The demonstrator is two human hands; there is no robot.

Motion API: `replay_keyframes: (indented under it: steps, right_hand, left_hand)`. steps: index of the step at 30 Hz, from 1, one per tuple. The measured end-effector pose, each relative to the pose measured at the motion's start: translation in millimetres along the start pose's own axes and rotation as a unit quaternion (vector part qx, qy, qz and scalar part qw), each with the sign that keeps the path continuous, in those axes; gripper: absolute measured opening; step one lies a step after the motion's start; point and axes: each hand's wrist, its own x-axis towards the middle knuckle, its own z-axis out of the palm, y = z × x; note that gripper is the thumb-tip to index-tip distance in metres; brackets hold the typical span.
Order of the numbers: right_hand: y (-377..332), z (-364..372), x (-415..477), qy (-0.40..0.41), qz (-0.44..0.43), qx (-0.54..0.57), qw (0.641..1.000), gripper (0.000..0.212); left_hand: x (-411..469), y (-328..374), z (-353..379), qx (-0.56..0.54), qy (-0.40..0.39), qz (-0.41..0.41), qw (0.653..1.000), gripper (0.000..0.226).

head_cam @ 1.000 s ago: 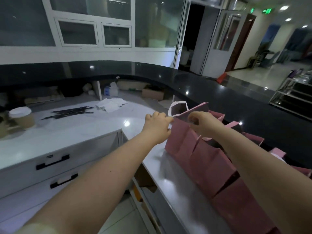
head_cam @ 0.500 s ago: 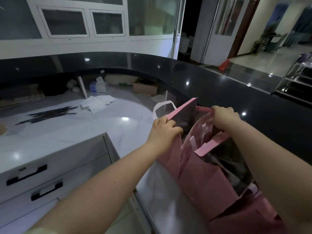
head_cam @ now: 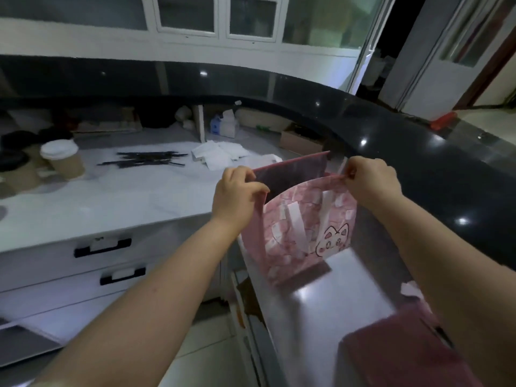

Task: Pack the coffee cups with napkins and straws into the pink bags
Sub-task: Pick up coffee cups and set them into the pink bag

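Note:
A pink bag [head_cam: 301, 233] with a cat drawing hangs in the air above the steel counter, its mouth pulled open. My left hand [head_cam: 237, 196] pinches the bag's left rim. My right hand [head_cam: 368, 177] pinches the right rim. On the white counter to the left stand a brown coffee cup [head_cam: 64, 160] with a white lid, a pile of black straws [head_cam: 148, 159] and loose white napkins [head_cam: 220, 155]. More pink bags [head_cam: 405, 356] lie at the lower right.
A black raised counter [head_cam: 418, 152] curves behind the bag. White drawers [head_cam: 106, 263] sit below the white counter [head_cam: 111, 202]. A tissue box [head_cam: 223, 125] and a cardboard box [head_cam: 301, 139] stand at the back. Dark lids [head_cam: 14, 160] lie at the far left.
Both hands lifted one pink bag off the row and pulled its mouth wider, carrying it left toward the white counter. My view swung left, bringing the coffee cup back into sight.

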Motion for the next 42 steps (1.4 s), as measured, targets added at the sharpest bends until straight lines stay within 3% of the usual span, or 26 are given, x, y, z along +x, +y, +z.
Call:
replay_keyframes:
  steps: [6,15,22,29,34,38,42]
  right_hand:
    - [-138,22,33,0.077,-0.096,-0.009,0.992,0.005]
    - [-340,95,82,0.076,-0.055,0.054,0.994,0.012]
    - [-429,141,100,0.045,-0.020,0.109,0.993,0.010]
    - [-467,163,96,0.040,-0.045,0.162,0.985,0.014]
    - [-494,157,91,0.024,-0.085,0.223,0.971,0.036]
    - [-533,154,74,-0.002,-0.185,0.271,0.945,0.030]
    - [-567,148,54,-0.017,-0.298,0.318,0.900,0.017]
  left_hand:
    - [15,-129,-72,0.029,0.055,-0.065,0.996,0.015]
    - [50,-314,-167,0.049,0.055,-0.103,0.992,0.023]
    - [69,-416,-209,0.051,0.048,-0.120,0.990,0.023]
    - [60,-459,-212,0.039,-0.006,-0.087,0.995,0.025]
    - [60,-457,-216,0.064,-0.043,-0.063,0.995,0.042]
    - [54,-451,-222,0.116,-0.020,-0.068,0.991,0.044]
    - [34,-449,-231,0.180,0.004,-0.123,0.976,0.041]
